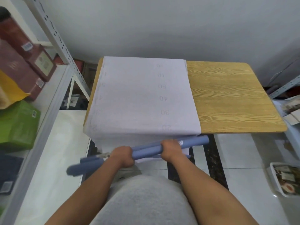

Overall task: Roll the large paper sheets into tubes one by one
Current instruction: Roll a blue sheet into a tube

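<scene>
A large pale sheet of paper (142,98) with faint printed numbers lies flat on the left half of the wooden table (227,98) and hangs over the near edge. Below that edge I hold blue rolled paper tubes (146,151) slanting from lower left to upper right. My left hand (124,155) grips the tubes left of centre. My right hand (171,148) grips them further right, knuckles up. The tubes' left end (78,168) is blurred.
A grey metal shelf rack (53,88) stands at the left with maroon boxes (24,62) and a green box (17,125). White trays with small items (285,179) sit on the floor at right. White wall behind the table.
</scene>
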